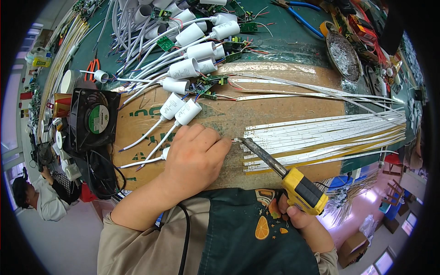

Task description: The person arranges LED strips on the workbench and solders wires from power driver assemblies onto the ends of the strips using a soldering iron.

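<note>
My right hand (pixel 300 219) grips a yellow-handled soldering iron (pixel 284 174), its dark tip resting at the left end of a bundle of long white LED strips (pixel 321 135). My left hand (pixel 197 156) lies palm down on the cardboard sheet (pixel 275 107), fingers curled over something small beside the strip ends; what it covers is hidden. White lamp caps with wires (pixel 183 112) lie just above the left hand.
A black fan (pixel 94 120) stands at the left. More white caps and green circuit boards (pixel 208 86) pile up at the back. A metal dish (pixel 343 57), blue-handled pliers (pixel 305 20) and orange snips (pixel 93 66) lie beyond. Another person (pixel 43 197) sits lower left.
</note>
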`<state>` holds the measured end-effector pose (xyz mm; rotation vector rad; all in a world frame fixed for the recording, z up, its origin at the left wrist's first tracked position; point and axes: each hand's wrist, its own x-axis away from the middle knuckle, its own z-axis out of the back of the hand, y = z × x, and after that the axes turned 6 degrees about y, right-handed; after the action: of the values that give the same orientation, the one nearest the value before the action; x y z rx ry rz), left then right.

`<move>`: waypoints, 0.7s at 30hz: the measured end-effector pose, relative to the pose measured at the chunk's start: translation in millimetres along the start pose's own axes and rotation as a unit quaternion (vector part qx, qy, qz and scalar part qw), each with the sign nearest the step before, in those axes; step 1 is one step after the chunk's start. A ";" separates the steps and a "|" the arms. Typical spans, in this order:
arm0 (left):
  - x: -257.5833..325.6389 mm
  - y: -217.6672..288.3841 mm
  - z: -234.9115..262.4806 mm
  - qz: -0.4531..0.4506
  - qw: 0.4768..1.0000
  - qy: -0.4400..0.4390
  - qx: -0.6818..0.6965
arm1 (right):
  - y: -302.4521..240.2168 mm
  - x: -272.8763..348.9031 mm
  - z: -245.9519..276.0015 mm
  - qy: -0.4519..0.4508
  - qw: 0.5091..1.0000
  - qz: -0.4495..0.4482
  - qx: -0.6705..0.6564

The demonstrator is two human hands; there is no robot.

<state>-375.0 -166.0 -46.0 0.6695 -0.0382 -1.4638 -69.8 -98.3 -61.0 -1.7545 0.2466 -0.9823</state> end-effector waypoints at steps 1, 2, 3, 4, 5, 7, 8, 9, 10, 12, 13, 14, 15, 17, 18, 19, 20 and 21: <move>-0.4 0.4 -0.1 -0.002 1.000 -0.002 -0.001 | 0.2 -0.1 0.8 -0.007 1.000 -0.002 0.003; -0.7 0.5 -0.1 -0.004 1.000 -0.004 -0.003 | 0.9 -0.1 1.3 -0.007 1.000 -0.002 0.003; -0.7 0.6 0.3 -0.003 1.000 -0.004 -0.003 | 1.6 0.5 1.6 -0.011 1.000 -0.001 0.005; -0.9 0.5 0.6 -0.005 1.000 -0.007 -0.004 | 2.2 0.7 1.6 -0.014 1.000 0.000 0.006; -1.0 0.5 1.0 -0.006 1.000 -0.010 -0.006 | 2.3 0.7 1.2 -0.014 1.000 0.000 0.006; -1.3 0.7 1.1 -0.006 1.000 -0.012 -0.007 | 2.8 0.4 0.0 -0.004 1.000 0.011 0.002; -1.4 0.9 1.1 -0.007 1.000 -0.013 -0.008 | 0.3 0.1 -1.3 -0.004 1.000 0.011 0.002; -1.4 0.7 1.0 -0.006 1.000 -0.013 -0.009 | -4.2 -0.6 -3.0 0.004 1.000 0.002 -0.001; -1.2 0.4 0.8 -0.007 1.000 -0.014 -0.008 | -6.6 -1.2 -4.2 0.011 1.000 -0.006 -0.004; -1.1 0.4 0.8 -0.007 1.000 -0.014 -0.007 | -6.1 -1.6 -5.5 0.015 1.000 -0.005 -0.011; -1.3 0.6 1.1 -0.007 1.000 -0.016 -0.009 | -5.7 -1.8 -5.7 0.019 1.000 -0.004 -0.018; -1.5 0.8 1.4 -0.007 1.000 -0.018 -0.010 | -0.7 -2.0 -2.4 0.019 1.000 -0.004 -0.018; -1.9 1.0 1.6 -0.007 1.000 -0.017 -0.010 | 7.7 -2.0 3.6 -0.007 0.999 0.025 -0.021; -2.5 1.4 1.8 -0.006 1.000 -0.019 -0.009 | 11.9 -1.7 6.4 -0.032 0.998 0.054 -0.024; -2.5 1.4 1.8 -0.006 1.000 -0.019 -0.010 | 12.2 -2.6 6.2 -0.035 0.997 0.059 -0.028; -2.4 1.3 1.8 -0.006 1.000 -0.021 -0.011 | 12.3 -3.1 5.9 -0.037 0.997 0.064 -0.033; -2.4 1.3 1.7 -0.006 1.000 -0.022 -0.012 | 11.5 -3.0 5.3 -0.037 0.997 0.064 -0.033; -2.2 1.2 1.7 -0.005 1.000 -0.022 -0.013 | 9.7 -2.8 4.6 -0.033 0.997 0.063 -0.031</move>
<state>-374.9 -164.7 -43.3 0.6178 -0.0492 -1.4862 -65.6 -97.5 -71.2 -1.8023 0.3447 -0.8331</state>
